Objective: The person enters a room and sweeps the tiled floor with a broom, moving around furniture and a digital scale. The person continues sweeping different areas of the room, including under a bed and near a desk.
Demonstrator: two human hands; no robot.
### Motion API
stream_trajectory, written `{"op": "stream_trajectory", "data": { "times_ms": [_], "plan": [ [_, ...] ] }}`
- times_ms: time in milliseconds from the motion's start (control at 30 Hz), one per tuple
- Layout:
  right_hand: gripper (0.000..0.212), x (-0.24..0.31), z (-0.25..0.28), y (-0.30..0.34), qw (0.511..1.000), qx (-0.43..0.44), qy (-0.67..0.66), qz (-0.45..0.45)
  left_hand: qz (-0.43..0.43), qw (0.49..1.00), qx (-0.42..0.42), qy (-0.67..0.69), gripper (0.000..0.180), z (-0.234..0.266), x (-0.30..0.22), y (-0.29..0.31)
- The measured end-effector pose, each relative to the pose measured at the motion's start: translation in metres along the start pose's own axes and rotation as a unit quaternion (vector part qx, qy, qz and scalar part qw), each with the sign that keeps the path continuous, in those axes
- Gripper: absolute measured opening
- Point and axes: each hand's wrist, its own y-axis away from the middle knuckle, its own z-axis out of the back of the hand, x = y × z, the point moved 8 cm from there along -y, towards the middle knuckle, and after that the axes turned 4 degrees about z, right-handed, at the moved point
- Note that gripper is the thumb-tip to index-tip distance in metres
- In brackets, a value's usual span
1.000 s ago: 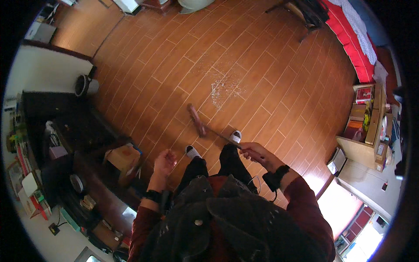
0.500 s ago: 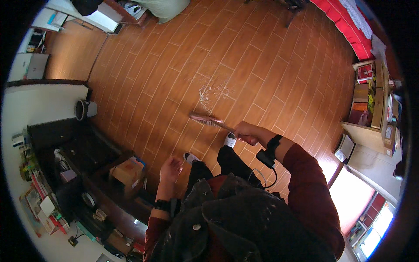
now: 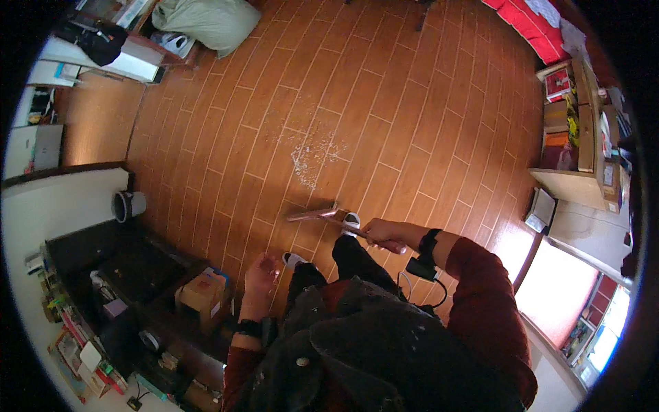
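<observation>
My right hand (image 3: 377, 232) is wrapped round the pinkish handle of a broom (image 3: 350, 227), whose butt end sticks out past my wrist side. The broom head (image 3: 312, 214) is close to the tiled floor in front of my feet, its bristles smeared by motion. Beyond it, a scatter of small white crumbs (image 3: 302, 163) lies on the floor, apart from the head. My left hand (image 3: 261, 276) hangs at the left with fingers loosely bent and nothing seen in them.
White shoes (image 3: 294, 260) are on my feet below the broom. At the left stand a dark desk (image 3: 130, 257), a cardboard box (image 3: 200, 295) and a waste bin (image 3: 128, 205). A pale sack (image 3: 213, 24) lies far left. Shelves (image 3: 570, 175) line the right.
The broom head has come back from the crumbs toward my feet, and my right hand has moved slightly down with it. The view has shifted a little; my left hand stays at my side.
</observation>
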Motion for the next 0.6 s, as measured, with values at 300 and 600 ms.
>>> {"op": "stream_trajectory", "data": {
  "times_ms": [300, 600],
  "plan": [
    [0.060, -0.070, 0.023, 0.144, 0.993, -0.100, -0.058, 0.004, -0.009, 0.996, 0.050, -0.069, 0.018, -0.073, -0.001, -0.031],
    [0.039, -0.132, 0.022, 0.223, 0.801, -0.284, -0.527, 0.015, 0.001, 0.977, -0.029, -0.210, 0.013, -0.174, 0.011, -0.046]
  ]
}}
